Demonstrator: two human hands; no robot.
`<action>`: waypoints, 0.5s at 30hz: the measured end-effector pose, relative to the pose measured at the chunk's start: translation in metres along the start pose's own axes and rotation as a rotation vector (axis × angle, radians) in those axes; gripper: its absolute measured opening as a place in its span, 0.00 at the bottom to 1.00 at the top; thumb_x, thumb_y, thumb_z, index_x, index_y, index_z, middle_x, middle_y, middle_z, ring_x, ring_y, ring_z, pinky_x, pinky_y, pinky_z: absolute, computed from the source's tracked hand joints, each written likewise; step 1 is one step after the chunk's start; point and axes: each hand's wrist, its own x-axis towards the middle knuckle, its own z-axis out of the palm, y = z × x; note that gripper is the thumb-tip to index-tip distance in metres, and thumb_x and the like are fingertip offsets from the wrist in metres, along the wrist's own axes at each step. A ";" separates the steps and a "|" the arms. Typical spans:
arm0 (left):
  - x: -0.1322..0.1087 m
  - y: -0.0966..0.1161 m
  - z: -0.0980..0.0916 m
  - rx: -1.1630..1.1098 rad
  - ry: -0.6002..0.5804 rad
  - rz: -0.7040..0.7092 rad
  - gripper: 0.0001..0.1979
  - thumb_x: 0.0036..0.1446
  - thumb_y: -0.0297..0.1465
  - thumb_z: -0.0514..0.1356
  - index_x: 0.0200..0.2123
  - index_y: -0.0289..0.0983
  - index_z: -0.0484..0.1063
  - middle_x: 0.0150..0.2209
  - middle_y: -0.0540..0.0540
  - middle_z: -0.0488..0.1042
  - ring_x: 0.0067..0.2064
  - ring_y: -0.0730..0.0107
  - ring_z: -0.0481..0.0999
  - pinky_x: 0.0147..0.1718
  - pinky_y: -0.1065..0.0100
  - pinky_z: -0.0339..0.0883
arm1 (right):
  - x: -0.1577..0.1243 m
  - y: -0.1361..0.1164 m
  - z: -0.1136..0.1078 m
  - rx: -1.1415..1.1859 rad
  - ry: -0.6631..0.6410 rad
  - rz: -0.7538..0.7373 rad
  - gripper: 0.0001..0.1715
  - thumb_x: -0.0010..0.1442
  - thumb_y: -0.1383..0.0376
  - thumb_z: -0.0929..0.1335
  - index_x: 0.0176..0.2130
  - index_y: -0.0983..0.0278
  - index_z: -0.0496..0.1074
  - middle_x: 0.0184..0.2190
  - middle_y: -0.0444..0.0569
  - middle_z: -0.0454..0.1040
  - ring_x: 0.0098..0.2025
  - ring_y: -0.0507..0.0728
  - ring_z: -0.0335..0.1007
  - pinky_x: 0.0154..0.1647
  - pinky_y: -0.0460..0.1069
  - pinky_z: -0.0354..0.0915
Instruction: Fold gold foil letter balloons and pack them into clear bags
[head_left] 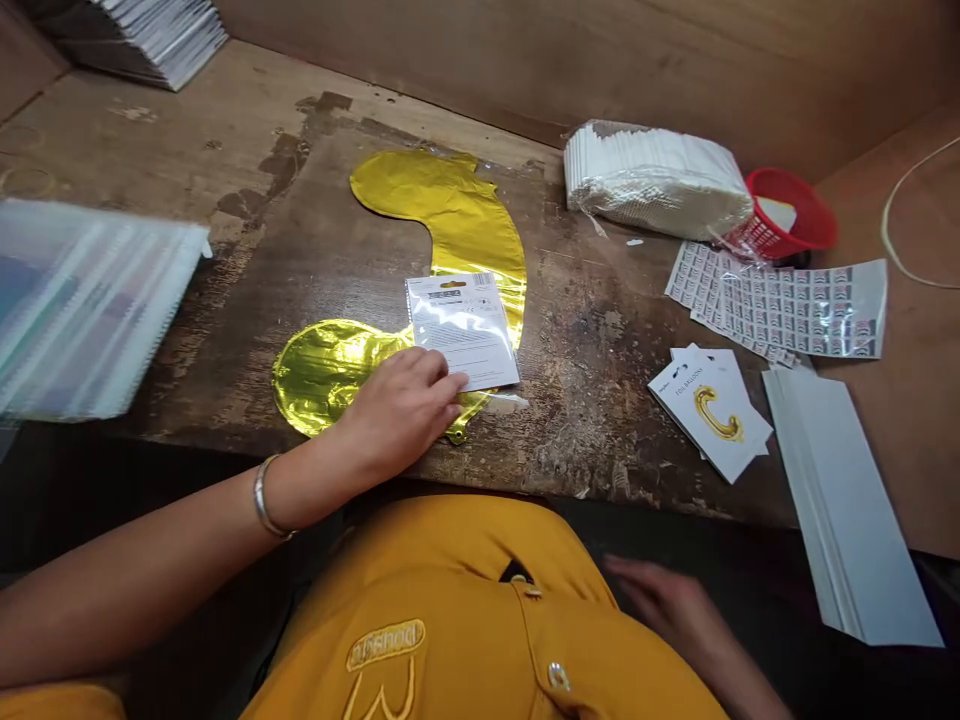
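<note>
A flat gold foil balloon (480,230), curved like a letter C turned around, lies on the worn wooden table. On its lower part rests a white printed packaging card (461,330) in a clear sleeve, with a hanging slot at its top. My left hand (405,405), a metal bangle at the wrist, lies over the balloon with its fingers bent at the card's lower left corner, closed on it; the fingertips are partly hidden. Below the table edge, beside my yellow shirt, my right hand (667,605) is slightly blurred, fingers stretched out, nothing visible in it.
On the right are "foil balloons" cards (709,410), sticker sheets (799,305), folded white card strips (847,500) overhanging the edge and a red basket (810,210). A wrapped white stack (656,175) sits behind. Plastic sleeves (90,310) lie left; a paper stack (150,40) stands back left.
</note>
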 end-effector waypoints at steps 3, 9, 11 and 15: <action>0.007 0.004 0.008 -0.002 0.085 -0.003 0.10 0.64 0.31 0.56 0.37 0.36 0.77 0.39 0.42 0.77 0.39 0.59 0.72 0.39 0.60 0.67 | 0.041 -0.041 -0.039 -0.045 0.153 -0.154 0.11 0.60 0.60 0.68 0.39 0.58 0.80 0.34 0.47 0.82 0.30 0.58 0.79 0.32 0.50 0.75; 0.002 0.001 0.018 -0.170 0.170 -0.034 0.10 0.65 0.29 0.55 0.36 0.35 0.76 0.38 0.45 0.79 0.40 0.62 0.73 0.40 0.61 0.67 | 0.173 -0.116 -0.032 -0.104 0.241 -0.696 0.18 0.55 0.57 0.74 0.46 0.59 0.76 0.52 0.55 0.73 0.54 0.63 0.69 0.54 0.59 0.67; 0.001 -0.001 0.016 -0.253 0.145 -0.056 0.10 0.65 0.29 0.55 0.35 0.35 0.75 0.38 0.44 0.78 0.41 0.63 0.73 0.42 0.61 0.67 | 0.203 -0.127 -0.016 -0.098 0.166 -0.753 0.18 0.52 0.58 0.76 0.43 0.59 0.76 0.54 0.55 0.70 0.56 0.64 0.65 0.56 0.61 0.63; 0.005 -0.004 0.010 -0.348 0.101 -0.169 0.07 0.62 0.28 0.57 0.31 0.36 0.73 0.33 0.46 0.76 0.38 0.65 0.73 0.41 0.62 0.68 | 0.226 -0.133 -0.001 0.048 0.140 -0.710 0.06 0.54 0.62 0.74 0.33 0.60 0.75 0.48 0.51 0.72 0.52 0.61 0.67 0.55 0.59 0.62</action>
